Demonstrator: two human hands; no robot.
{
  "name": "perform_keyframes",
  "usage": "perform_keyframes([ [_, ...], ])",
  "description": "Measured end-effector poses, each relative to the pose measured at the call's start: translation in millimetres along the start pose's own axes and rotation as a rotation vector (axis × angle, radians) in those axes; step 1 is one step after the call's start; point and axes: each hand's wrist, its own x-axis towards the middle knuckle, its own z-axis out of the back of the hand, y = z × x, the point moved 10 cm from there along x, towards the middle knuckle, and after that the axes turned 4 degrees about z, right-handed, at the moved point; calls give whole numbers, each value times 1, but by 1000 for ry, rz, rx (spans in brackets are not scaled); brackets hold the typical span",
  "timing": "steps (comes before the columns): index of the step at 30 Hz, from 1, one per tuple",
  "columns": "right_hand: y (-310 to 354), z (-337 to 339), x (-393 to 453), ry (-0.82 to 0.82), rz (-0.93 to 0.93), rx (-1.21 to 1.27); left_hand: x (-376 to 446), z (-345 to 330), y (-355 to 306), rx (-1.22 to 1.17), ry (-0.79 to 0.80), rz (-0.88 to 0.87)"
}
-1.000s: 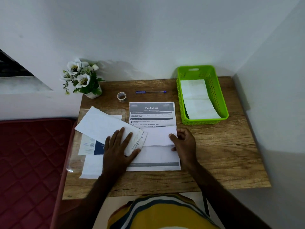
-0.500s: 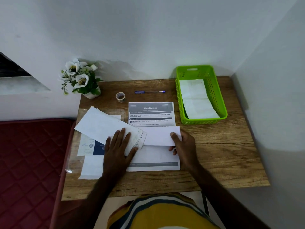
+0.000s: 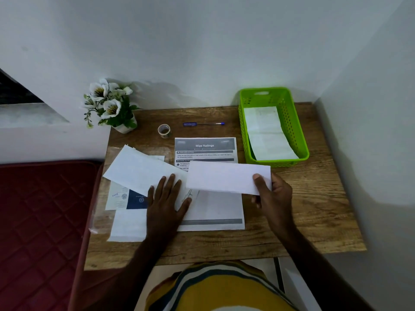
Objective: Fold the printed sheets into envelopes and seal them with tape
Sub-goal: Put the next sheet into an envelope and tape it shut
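A printed sheet (image 3: 205, 151) headed "Wipe Railings" lies flat in the middle of the wooden table (image 3: 314, 209). My right hand (image 3: 271, 194) pinches the right end of a white envelope (image 3: 224, 178) and holds it lifted over the sheet. Beside it, my left hand (image 3: 167, 203) rests flat, fingers spread, on a stack of white envelopes (image 3: 139, 171) lying aslant to the left of the sheet. A small roll of tape (image 3: 164, 130) stands behind the sheet.
A green basket (image 3: 301, 140) at the back right holds folded white papers. A blue pen (image 3: 203, 124) lies near the wall. A pot of white flowers (image 3: 110, 106) stands at the back left. More papers and a dark blue card (image 3: 135, 202) lie under the stack. A red mattress (image 3: 38, 221) borders the table's left side.
My right hand has drawn one envelope out from the stack, to the right and up off the sheet. My left hand has stayed pressed on the stack.
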Motion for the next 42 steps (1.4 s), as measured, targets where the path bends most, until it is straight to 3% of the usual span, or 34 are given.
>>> perform_keyframes([
  [5,-27,-9,1,113,-80,-109,-2,6,-4,-19,-40,-32],
  [19,-47,-7,3,172,-135,-164,-4,25,-1,-240,-222,13],
  [34,-48,-24,-12,58,-130,-159,-4,41,-10,-318,-294,15],
  [42,-57,-52,-23,84,-176,-73,-6,42,-23,-250,-268,103],
])
